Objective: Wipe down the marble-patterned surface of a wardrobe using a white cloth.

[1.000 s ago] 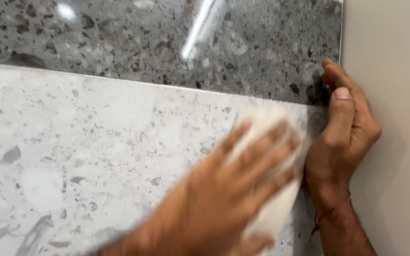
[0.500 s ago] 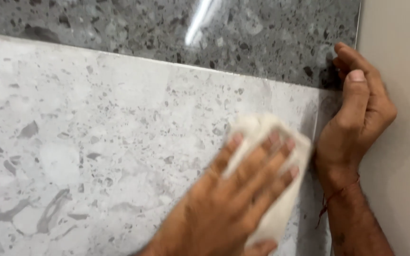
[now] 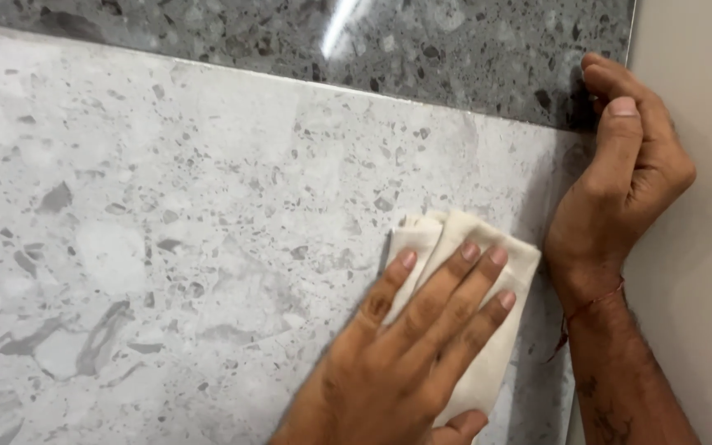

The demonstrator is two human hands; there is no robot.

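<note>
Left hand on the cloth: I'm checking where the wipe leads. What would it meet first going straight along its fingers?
The left hand points up-right; past the cloth comes bare light tile, then probably the dark tile.

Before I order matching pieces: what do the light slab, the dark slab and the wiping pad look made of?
Light slab: likely terrazzo-look stone or porcelain, pale grey with darker chips, smooth. Dark slab: same speckled kind, charcoal, polished, with a bright glare streak. Pad under the left hand: soft folded cream cloth.
</note>
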